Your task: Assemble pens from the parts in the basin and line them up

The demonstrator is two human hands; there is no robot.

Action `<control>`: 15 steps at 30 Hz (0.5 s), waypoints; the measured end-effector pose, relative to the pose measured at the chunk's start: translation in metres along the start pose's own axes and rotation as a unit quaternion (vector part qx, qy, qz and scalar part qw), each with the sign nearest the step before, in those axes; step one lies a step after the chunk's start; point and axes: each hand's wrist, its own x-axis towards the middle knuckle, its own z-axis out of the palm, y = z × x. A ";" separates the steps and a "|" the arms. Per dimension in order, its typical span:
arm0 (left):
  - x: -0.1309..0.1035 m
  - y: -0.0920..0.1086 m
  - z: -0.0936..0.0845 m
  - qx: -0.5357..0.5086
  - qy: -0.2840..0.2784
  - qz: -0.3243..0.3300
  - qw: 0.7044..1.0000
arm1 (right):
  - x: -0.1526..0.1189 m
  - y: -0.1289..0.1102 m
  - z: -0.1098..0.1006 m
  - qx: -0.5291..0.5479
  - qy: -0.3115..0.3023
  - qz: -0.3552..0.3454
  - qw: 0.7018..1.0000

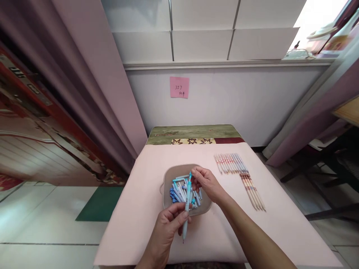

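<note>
My left hand [170, 222] is closed around a light blue pen [187, 200], its tip pointing down toward me. At the pen's upper end, my right hand [206, 180] pinches a small turquoise end piece [190, 175]. A thin pale length shows between that piece and the barrel. Both hands are over a grey plastic tub [167, 177]. Inside it lie loose pen parts [177, 193], blue, turquoise and white, some of them hidden behind my hands and the pen.
Right of the tub, a row of slim pens [228, 163] lies side by side on the pink table cover [140, 209]. Several beige pens [252, 192] lie just in front of it. A pink note [179, 87] is stuck on the wall behind the table.
</note>
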 end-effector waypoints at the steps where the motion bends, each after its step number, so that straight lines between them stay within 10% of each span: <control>1: 0.001 0.000 0.000 0.000 -0.001 0.000 1.000 | -0.001 0.000 -0.001 -0.003 -0.003 -0.002 1.000; 11: 0.003 -0.010 -0.002 0.004 -0.038 -0.010 0.999 | -0.010 -0.023 -0.019 -0.145 -0.097 -0.002 0.985; 15: 0.006 -0.014 0.000 0.009 -0.049 0.018 0.999 | -0.021 -0.018 -0.018 -0.137 -0.021 -0.005 0.990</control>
